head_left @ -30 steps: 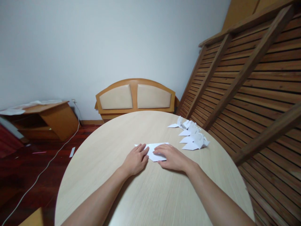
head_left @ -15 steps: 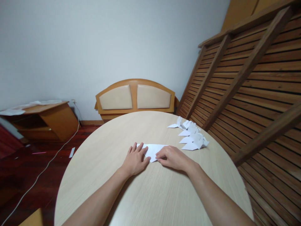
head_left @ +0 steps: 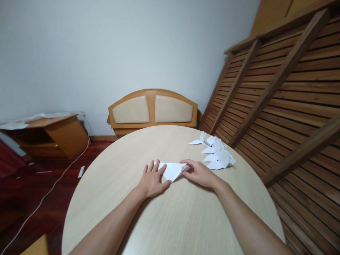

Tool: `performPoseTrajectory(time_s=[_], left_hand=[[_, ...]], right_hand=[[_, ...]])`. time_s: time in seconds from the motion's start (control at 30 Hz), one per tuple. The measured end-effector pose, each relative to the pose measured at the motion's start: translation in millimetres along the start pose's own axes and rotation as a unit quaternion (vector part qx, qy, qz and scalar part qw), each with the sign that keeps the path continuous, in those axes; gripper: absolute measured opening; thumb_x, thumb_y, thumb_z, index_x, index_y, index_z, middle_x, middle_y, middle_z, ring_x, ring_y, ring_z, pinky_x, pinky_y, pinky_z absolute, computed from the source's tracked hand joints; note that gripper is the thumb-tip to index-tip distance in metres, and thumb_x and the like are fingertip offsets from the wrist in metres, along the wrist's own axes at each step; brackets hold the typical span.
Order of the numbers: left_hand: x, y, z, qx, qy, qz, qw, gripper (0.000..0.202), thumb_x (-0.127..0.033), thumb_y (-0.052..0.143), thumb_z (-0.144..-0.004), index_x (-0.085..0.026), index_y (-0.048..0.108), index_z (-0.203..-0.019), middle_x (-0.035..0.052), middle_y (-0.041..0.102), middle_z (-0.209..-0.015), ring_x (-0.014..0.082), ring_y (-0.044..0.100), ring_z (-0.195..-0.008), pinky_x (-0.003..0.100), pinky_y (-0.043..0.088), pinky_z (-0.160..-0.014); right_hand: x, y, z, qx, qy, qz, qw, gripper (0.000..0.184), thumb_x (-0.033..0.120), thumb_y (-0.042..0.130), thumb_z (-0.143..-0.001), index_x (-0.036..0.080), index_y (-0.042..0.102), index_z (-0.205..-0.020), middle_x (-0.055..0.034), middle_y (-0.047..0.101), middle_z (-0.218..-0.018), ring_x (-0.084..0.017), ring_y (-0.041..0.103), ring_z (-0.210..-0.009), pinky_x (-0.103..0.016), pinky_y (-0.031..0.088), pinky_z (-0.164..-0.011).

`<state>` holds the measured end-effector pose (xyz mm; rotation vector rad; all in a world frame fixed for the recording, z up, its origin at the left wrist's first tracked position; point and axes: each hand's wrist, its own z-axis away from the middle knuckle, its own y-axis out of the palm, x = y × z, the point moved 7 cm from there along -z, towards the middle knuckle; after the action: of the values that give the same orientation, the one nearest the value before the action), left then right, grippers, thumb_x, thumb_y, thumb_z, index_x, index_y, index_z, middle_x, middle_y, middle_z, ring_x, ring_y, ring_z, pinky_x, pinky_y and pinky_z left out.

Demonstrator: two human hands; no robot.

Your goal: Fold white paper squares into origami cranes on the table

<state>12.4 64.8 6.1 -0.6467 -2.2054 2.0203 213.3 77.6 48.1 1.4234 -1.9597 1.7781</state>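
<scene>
A folded sheet of white paper (head_left: 173,170) lies on the round table (head_left: 111,198) in front of me, narrowing to a point at its near edge. My left hand (head_left: 152,181) rests flat on the left part of the paper with its fingers spread. At the right end, my right hand (head_left: 199,173) grips the paper between thumb and fingers, and that side is lifted a little off the tabletop. Part of the sheet is hidden under the left fingers.
Several folded white paper shapes (head_left: 218,156) stand in a row at the table's right edge. A slatted wooden frame (head_left: 265,99) leans along the right. Behind the table is a padded headboard (head_left: 152,92). A low cabinet (head_left: 63,136) and a white cable (head_left: 54,186) are at left.
My right hand has shifted slightly up and right, lifting the paper's right side, which lay flatter before. My left hand stays almost in place.
</scene>
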Motion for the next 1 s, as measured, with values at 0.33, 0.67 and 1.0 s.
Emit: performPoseTrajectory(time_s=[0.33,0.67,1.0], left_hand=[[-11,-2.4,4,0.041,0.056,0.000,0.998,0.074,-0.058,0.049,-0.090,-0.024,0.034,-0.154,0.0146,0.022,-0.162,0.0377,0.017,-0.150,0.061,0.016,-0.118],[-20,-4.5,5,0.032,0.119,0.032,0.992,0.066,-0.050,0.041,-0.097,-0.021,0.029,-0.155,0.0120,0.024,-0.162,0.0320,0.017,-0.151,0.056,0.015,-0.120],[-26,4.1,2,0.045,0.150,0.031,0.987,0.060,-0.047,0.034,-0.102,-0.024,0.024,-0.156,0.0094,0.025,-0.163,0.0280,0.020,-0.151,0.052,0.021,-0.120]], right_hand=[[-10,21,-9,-0.053,-0.014,0.023,0.998,0.046,0.022,0.061,-0.090,0.022,0.051,-0.136,-0.0109,0.066,-0.122,-0.023,0.062,-0.112,-0.041,0.048,-0.097],[-4,34,-12,-0.034,-0.060,0.117,0.991,0.031,0.019,0.058,-0.094,0.021,0.059,-0.125,-0.0090,0.065,-0.122,-0.023,0.057,-0.116,-0.043,0.044,-0.100],[21,53,-5,0.080,-0.053,0.136,0.986,0.054,0.038,0.039,-0.102,0.019,0.036,-0.152,-0.0098,0.035,-0.159,-0.023,0.025,-0.149,-0.048,0.014,-0.123]])
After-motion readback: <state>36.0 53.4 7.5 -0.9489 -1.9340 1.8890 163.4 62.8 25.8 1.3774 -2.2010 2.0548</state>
